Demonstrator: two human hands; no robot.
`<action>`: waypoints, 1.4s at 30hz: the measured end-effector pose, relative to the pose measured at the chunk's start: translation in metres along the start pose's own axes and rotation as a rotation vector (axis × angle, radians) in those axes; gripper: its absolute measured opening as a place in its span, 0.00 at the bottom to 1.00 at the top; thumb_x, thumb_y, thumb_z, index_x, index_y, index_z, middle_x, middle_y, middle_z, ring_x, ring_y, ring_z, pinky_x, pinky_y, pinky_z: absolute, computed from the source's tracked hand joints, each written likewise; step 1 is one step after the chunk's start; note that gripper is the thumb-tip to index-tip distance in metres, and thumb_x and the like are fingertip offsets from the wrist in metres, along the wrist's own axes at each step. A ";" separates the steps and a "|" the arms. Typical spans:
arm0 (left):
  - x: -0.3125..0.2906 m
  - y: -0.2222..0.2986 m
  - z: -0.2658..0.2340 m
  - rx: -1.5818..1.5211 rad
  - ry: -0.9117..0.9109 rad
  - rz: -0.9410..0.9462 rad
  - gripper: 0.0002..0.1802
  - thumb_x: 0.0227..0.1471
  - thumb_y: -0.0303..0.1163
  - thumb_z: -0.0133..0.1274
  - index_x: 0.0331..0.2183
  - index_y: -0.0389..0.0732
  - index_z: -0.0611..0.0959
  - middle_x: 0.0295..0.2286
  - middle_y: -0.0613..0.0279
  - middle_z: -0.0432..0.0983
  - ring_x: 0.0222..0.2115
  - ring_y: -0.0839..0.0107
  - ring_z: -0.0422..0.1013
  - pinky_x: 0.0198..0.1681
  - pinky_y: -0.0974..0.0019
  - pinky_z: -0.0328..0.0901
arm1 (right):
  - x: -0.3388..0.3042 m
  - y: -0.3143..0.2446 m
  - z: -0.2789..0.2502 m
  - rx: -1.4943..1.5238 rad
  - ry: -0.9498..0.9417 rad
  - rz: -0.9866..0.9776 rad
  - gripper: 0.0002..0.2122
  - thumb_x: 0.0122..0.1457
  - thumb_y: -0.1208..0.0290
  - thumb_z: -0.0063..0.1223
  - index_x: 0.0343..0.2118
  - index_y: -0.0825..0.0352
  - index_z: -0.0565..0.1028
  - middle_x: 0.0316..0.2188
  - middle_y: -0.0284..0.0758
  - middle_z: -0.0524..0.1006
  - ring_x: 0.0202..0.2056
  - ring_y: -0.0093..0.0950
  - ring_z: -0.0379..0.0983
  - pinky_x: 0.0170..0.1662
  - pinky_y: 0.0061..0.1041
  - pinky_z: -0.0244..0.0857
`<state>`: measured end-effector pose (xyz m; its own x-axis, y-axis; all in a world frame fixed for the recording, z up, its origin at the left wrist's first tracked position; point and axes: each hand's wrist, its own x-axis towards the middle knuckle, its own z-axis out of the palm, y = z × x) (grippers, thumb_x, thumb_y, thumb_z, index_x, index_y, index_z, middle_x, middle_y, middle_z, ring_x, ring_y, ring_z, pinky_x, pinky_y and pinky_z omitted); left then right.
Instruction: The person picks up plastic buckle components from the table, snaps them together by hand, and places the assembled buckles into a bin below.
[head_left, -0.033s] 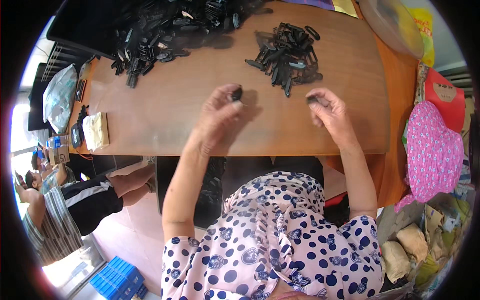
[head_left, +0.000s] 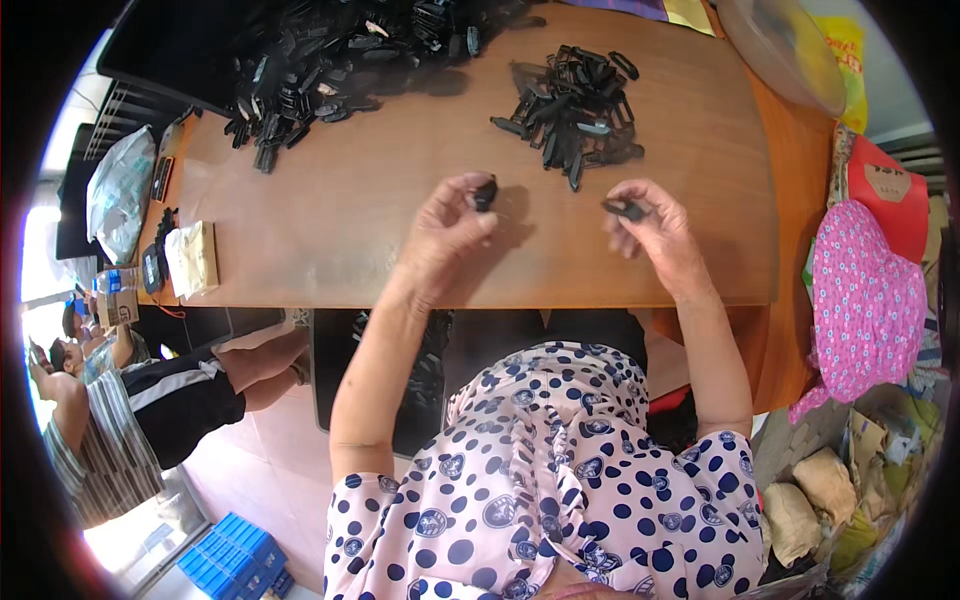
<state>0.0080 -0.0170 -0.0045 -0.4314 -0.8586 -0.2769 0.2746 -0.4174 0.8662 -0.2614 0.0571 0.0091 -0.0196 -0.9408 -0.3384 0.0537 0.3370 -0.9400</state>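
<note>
1. Holding one small black plastic part in your left hand, fingers pinched on it above the brown wooden worktop.
2. Your right hand grips a second small black plastic piece.
3. You seem mid-assembly; next, align both pieces carefully.

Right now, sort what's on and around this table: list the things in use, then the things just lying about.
In use: small black part in left hand; black part in right hand; small pile of black parts; big heap of black parts.

Lying about: pink flowered hat; clear plastic bag; tan packet.
</note>
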 end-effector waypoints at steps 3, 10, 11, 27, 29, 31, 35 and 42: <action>-0.023 -0.016 0.017 0.020 -0.066 0.066 0.20 0.48 0.22 0.58 0.45 0.38 0.76 0.30 0.67 0.72 0.28 0.79 0.70 0.30 0.78 0.67 | -0.022 -0.006 0.024 0.376 -0.232 -0.073 0.16 0.57 0.74 0.52 0.48 0.65 0.67 0.39 0.34 0.73 0.34 0.25 0.73 0.31 0.17 0.68; -0.051 -0.023 0.041 0.523 -0.073 0.500 0.14 0.49 0.20 0.54 0.40 0.37 0.78 0.31 0.61 0.72 0.28 0.72 0.71 0.34 0.71 0.67 | -0.050 -0.010 0.043 0.421 -0.337 -0.044 0.13 0.61 0.73 0.47 0.48 0.68 0.64 0.35 0.33 0.73 0.31 0.21 0.72 0.29 0.15 0.66; -0.055 -0.021 0.043 0.550 -0.099 0.479 0.13 0.49 0.20 0.54 0.40 0.37 0.78 0.31 0.61 0.73 0.29 0.72 0.71 0.34 0.71 0.67 | -0.055 -0.013 0.046 0.419 -0.333 -0.048 0.13 0.61 0.73 0.47 0.48 0.68 0.64 0.35 0.33 0.73 0.31 0.21 0.72 0.29 0.15 0.66; -0.079 -0.015 0.052 0.859 -0.169 0.577 0.10 0.48 0.25 0.57 0.37 0.37 0.80 0.29 0.59 0.75 0.30 0.69 0.73 0.33 0.70 0.68 | -0.069 -0.011 0.050 0.253 -0.358 -0.040 0.07 0.61 0.72 0.49 0.38 0.67 0.68 0.28 0.30 0.72 0.26 0.13 0.64 0.25 0.09 0.55; -0.081 -0.012 0.054 0.909 -0.169 0.576 0.11 0.48 0.24 0.57 0.37 0.37 0.80 0.28 0.58 0.76 0.29 0.67 0.73 0.32 0.69 0.68 | -0.067 -0.012 0.048 0.234 -0.338 -0.027 0.07 0.60 0.71 0.51 0.37 0.67 0.68 0.27 0.30 0.73 0.26 0.13 0.64 0.25 0.10 0.55; -0.082 -0.010 0.054 0.960 -0.164 0.573 0.11 0.47 0.24 0.57 0.37 0.37 0.79 0.28 0.58 0.76 0.28 0.66 0.74 0.31 0.69 0.68 | -0.064 -0.014 0.047 0.140 -0.325 0.010 0.08 0.59 0.70 0.54 0.35 0.67 0.68 0.27 0.30 0.73 0.26 0.12 0.64 0.25 0.10 0.55; -0.082 -0.009 0.050 1.188 -0.174 0.728 0.13 0.45 0.24 0.58 0.37 0.37 0.79 0.28 0.56 0.76 0.28 0.62 0.74 0.30 0.65 0.69 | -0.057 -0.012 0.047 -0.056 -0.302 -0.062 0.07 0.58 0.71 0.54 0.33 0.67 0.68 0.25 0.29 0.73 0.25 0.12 0.64 0.24 0.10 0.55; -0.080 -0.010 0.052 0.958 -0.218 0.473 0.13 0.46 0.24 0.58 0.38 0.35 0.79 0.27 0.55 0.77 0.27 0.64 0.74 0.30 0.66 0.68 | -0.045 0.015 0.044 0.497 -0.534 0.282 0.06 0.60 0.70 0.52 0.34 0.64 0.67 0.22 0.32 0.72 0.20 0.16 0.61 0.17 0.12 0.47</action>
<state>-0.0048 0.0715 0.0309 -0.6272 -0.7608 0.1669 -0.2906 0.4274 0.8561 -0.2155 0.1028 0.0126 0.5380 -0.7544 -0.3761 0.4285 0.6290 -0.6486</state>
